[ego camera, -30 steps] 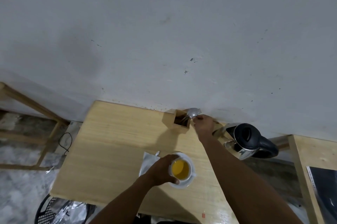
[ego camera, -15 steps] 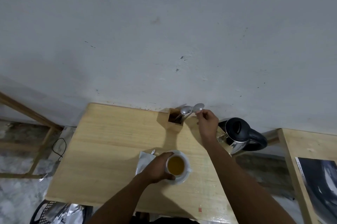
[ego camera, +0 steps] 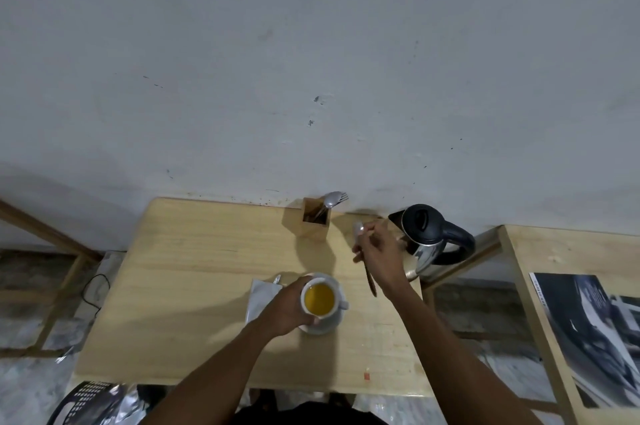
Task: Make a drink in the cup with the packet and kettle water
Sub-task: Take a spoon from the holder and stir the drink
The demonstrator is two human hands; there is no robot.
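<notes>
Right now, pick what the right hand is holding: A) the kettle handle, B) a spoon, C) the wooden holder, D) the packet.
B: the right hand grips a spoon, bowl end up, clear of the wooden holder and beside the kettle, while the left hand steadies the cup.

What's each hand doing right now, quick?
Left hand: closed around the cup.
Right hand: closed on a spoon.
</notes>
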